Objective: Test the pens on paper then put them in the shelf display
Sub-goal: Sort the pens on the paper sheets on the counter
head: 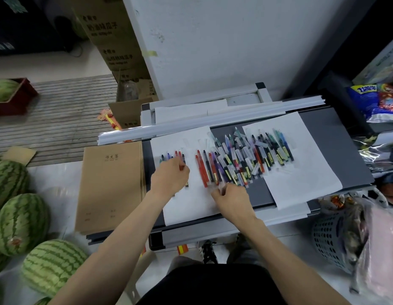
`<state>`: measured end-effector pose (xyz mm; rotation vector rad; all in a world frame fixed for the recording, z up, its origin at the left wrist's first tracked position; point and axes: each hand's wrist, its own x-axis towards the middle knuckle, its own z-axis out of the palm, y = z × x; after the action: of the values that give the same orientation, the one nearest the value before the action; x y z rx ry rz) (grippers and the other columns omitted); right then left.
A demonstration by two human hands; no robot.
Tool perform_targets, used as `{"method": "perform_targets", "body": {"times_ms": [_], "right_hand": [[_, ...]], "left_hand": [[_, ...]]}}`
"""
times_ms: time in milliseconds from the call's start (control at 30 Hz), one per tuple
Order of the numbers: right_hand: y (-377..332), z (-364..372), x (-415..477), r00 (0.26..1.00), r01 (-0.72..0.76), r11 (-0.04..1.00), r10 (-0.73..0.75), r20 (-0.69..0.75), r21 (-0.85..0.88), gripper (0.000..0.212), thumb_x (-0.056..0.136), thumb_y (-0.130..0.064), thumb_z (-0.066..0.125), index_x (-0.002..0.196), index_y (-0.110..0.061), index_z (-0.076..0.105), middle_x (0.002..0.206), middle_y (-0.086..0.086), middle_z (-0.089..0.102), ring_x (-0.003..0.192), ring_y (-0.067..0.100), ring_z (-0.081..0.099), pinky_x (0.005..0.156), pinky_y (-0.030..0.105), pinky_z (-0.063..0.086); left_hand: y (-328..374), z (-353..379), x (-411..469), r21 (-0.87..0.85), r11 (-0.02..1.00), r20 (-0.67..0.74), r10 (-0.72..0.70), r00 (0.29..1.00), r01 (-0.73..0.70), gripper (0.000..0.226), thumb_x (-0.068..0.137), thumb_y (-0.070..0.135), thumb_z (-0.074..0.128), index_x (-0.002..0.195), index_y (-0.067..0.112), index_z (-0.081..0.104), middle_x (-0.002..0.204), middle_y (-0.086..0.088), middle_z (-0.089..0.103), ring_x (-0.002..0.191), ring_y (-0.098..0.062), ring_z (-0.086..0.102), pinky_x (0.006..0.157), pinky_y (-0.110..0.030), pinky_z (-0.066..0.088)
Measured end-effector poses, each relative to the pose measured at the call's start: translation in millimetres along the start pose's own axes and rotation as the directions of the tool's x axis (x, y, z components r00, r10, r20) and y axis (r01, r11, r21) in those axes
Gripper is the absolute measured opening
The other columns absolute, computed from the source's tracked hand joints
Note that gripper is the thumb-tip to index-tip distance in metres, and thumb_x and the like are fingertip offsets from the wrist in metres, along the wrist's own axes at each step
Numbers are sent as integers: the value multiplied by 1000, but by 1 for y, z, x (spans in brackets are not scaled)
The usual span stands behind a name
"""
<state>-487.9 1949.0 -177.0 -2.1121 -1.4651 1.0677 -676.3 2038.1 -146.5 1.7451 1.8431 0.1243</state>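
Grey tabletop (pixel 336 137) sits low among shop clutter, with watermelons (pixel 21 223) on the floor well off to the left of your left grip (pixel 170 175) and a brown notebook (pixel 112 186) just beside it on that side. Your left grip lies knuckles-up over a small row of pens (pixel 177 154) on the left paper sheet (pixel 186 205), fingers curled down onto them; whether it actually holds one cannot be told. Your right grip (pixel 233 199) is closed narrow round a pale pen (pixel 222 186), blurred, at the near end of the big pen pile (pixel 241 157). That pile fans away just beyond your right grip and spills across bare tabletop onto the right paper sheet (pixel 301 172). The barrels there overlap, so if you draw this pen out along the heap you will likely drag its neighbours with it. Loose round pens could then roll toward the near edge below your right wrist and drop to the floor. Only a narrow strip of paper separates the two groups between your grips, so a careless sweep could mix sorted pens back with the rest. Neither sheet looks pinned, and a sideways push from your left grip may slide the paper and scatter the row.
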Motion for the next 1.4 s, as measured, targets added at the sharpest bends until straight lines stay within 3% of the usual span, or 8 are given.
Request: {"method": "perform_targets", "body": {"times_ms": [200,533,667,767,900,1067,1167,1400], "right_hand": [[-10,-20,5,872,-473,512,156,464,717,23,94,-21,42,71,-22,41,62,-4,29,49,11,17,37,22,18],[-17,-44,15,794,-573,108,-173,583,812,26,96,-30,66,77,-13,65,63,-3,45,44,4,25,35,16,18],[-16,-47,16,827,-532,-13,-225,516,847,17,87,-16,72,97,-4,75,62,2,48,43,6,30,33,17,24],[-17,-46,27,821,-539,-84,-276,500,838,19,95,-26,67,87,-8,67,65,1,49,43,6,33,33,16,24],[-28,-46,52,831,-524,70,-174,528,849,32,98,-41,66,77,-18,60,69,-3,53,44,5,38,35,15,25],[-56,-44,97,964,-243,770,123,236,590,27,102,-36,65,87,-14,69,69,-1,60,49,10,49,42,21,39],[-78,-38,125,996,-55,993,47,74,105,36,102,-42,62,97,-8,71,87,7,72,77,21,65,74,32,53],[-111,-25,152,994,86,873,-42,102,-480,40,99,-37,69,117,-2,65,121,20,67,113,40,66,92,49,58]], "left_hand": [[23,-24,65,158,987,-57,36,998,-26,26,102,36,57,97,11,63,88,-3,68,84,-26,69,68,-32,53],[32,-11,114,241,971,34,4,999,-12,25,93,26,63,75,12,50,67,-3,56,55,-19,53,47,-25,39],[37,-14,112,-120,990,77,-60,995,69,36,91,32,60,67,11,44,60,-5,44,54,-22,42,53,-27,38],[36,-20,93,-728,613,274,-151,950,307,19,90,28,53,76,18,46,64,-1,38,47,-15,30,44,-25,24],[22,-20,56,-910,126,403,45,914,395,10,74,24,48,78,16,52,65,-4,44,46,-13,27,39,-20,18],[2,-16,34,-930,-10,367,25,930,367,29,95,38,54,76,16,59,72,-6,58,48,-12,39,35,-17,25],[-1,-13,32,-922,95,351,-199,915,375,42,106,39,50,68,20,53,61,-1,51,45,-11,34,32,-20,21],[-10,-7,29,-719,667,34,-249,968,197,28,103,32,54,85,13,64,66,5,54,59,-20,47,56,-32,36]]}}
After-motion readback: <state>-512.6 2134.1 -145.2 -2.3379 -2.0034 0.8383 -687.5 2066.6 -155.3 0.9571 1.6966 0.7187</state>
